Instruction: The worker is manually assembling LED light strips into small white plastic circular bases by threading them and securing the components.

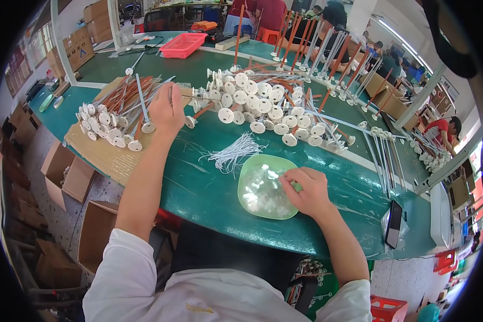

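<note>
My left hand (167, 107) is raised over the table, its fingers closed round what looks like a thin rod pointing right toward a large heap of white disc-ended rods (263, 104). Much of that rod is hidden by the fingers. At the right side of a light green bowl (242, 190), my right hand (308, 189) is closed in a pinch; whatever lies between the fingertips is too small to name. Small clear and whitish pieces (263, 188) fill the bowl. Just behind it lies a loose bundle of thin white strands (235, 152).
A second pile of disc-ended rods (107, 123) rests on cardboard (88, 153) at the left. More rods (327, 59) stand upright along the far right. A red basket (182, 45) sits at the back, a phone (393, 225) near the right edge. Open boxes (70, 172) are on the floor.
</note>
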Demonstrator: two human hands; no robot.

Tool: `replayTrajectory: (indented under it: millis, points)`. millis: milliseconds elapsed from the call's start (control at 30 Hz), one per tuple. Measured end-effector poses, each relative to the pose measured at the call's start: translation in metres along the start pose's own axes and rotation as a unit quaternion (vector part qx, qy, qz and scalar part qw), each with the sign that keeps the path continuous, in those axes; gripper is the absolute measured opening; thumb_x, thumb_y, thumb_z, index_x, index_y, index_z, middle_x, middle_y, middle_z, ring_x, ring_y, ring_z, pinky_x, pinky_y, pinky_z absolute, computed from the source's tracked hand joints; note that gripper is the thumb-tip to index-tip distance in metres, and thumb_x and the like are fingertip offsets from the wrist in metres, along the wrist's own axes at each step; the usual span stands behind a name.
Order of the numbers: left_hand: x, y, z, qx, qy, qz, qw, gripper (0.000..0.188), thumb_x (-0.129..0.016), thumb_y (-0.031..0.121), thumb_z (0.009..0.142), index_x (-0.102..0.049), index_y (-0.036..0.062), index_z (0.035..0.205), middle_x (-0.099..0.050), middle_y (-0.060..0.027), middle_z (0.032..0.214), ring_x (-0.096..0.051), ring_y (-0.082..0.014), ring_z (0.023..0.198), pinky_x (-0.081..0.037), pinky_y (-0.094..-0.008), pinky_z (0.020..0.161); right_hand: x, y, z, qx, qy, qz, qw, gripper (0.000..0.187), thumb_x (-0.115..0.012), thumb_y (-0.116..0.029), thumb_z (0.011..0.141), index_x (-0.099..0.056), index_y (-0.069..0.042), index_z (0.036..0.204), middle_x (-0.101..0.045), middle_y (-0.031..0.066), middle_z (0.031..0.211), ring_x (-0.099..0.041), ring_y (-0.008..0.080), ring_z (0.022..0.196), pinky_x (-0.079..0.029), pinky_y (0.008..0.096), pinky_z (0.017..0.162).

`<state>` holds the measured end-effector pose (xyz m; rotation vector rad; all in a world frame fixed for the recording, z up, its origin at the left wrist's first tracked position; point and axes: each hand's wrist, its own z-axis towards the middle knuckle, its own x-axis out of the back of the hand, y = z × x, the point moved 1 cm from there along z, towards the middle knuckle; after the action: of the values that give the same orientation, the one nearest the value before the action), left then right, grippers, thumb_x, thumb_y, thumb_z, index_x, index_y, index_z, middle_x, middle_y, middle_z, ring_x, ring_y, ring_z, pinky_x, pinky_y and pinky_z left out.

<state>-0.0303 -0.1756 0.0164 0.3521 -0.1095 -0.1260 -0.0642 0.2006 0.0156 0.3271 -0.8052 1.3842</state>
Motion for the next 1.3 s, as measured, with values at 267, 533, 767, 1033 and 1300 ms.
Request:
replayTrajectory:
  millis: [267, 533, 767, 1033, 1300]
  points:
    - [0.010, -0.018, 0.012, 0.002, 0.088, 0.008, 0.996, 0.028, -0.045, 0.020, 0.100, -0.064, 0.0011, 0.090, -0.060, -0.0119, 0.069, -0.056, -0.0246, 0.059, -0.043, -0.0346, 0.057, 0.000, 0.001, 0.000, -0.001, -0.005, -0.001, 1.000, 0.014, -0.075, -0.006, 0.075, -0.062, -0.007, 0.076, -0.064, 0.0069, 0.069, -0.062, 0.0240, 0.058, -0.048, 0.0338, 0.050]
    - [0.035, -0.051, 0.028, 0.164, 0.240, 0.097, 0.952, 0.042, -0.040, 0.032, 0.100, -0.067, 0.0025, 0.087, -0.068, -0.0148, 0.078, -0.064, -0.0337, 0.070, -0.047, -0.0410, 0.064, 0.001, 0.002, -0.001, 0.004, -0.005, -0.002, 1.000, 0.014, -0.075, -0.006, 0.075, -0.061, -0.007, 0.075, -0.064, 0.0070, 0.068, -0.062, 0.0245, 0.058, -0.048, 0.0339, 0.049]
    - [0.056, -0.067, 0.034, 0.320, 0.294, 0.077, 0.898, 0.055, -0.034, 0.039, 0.101, -0.068, -0.0020, 0.090, -0.069, -0.0198, 0.088, -0.063, -0.0380, 0.084, -0.047, -0.0453, 0.078, 0.001, 0.004, -0.001, 0.005, -0.003, 0.009, 1.000, 0.014, -0.074, -0.007, 0.075, -0.061, -0.007, 0.075, -0.065, 0.0070, 0.069, -0.062, 0.0249, 0.058, -0.048, 0.0341, 0.050]
    - [0.056, -0.073, 0.035, 0.383, 0.316, 0.072, 0.865, 0.057, -0.034, 0.043, 0.102, -0.065, -0.0048, 0.108, -0.068, -0.0219, 0.103, -0.061, -0.0388, 0.095, -0.045, -0.0431, 0.087, 0.000, 0.001, -0.002, -0.016, -0.021, 0.006, 1.000, 0.014, -0.075, -0.004, 0.075, -0.062, -0.006, 0.075, -0.068, 0.0073, 0.073, -0.065, 0.0205, 0.059, -0.051, 0.0288, 0.053]
    - [0.034, -0.078, 0.028, 0.586, 0.271, -0.389, 0.657, 0.027, -0.051, 0.038, 0.089, -0.044, 0.0147, 0.076, -0.041, 0.0010, 0.070, -0.036, -0.0127, 0.055, -0.026, -0.0290, 0.051, 0.000, 0.001, 0.001, -0.031, -0.017, 0.022, 0.999, 0.012, -0.075, -0.007, 0.076, -0.063, -0.007, 0.075, -0.066, 0.0067, 0.069, -0.063, 0.0232, 0.058, -0.049, 0.0325, 0.052]
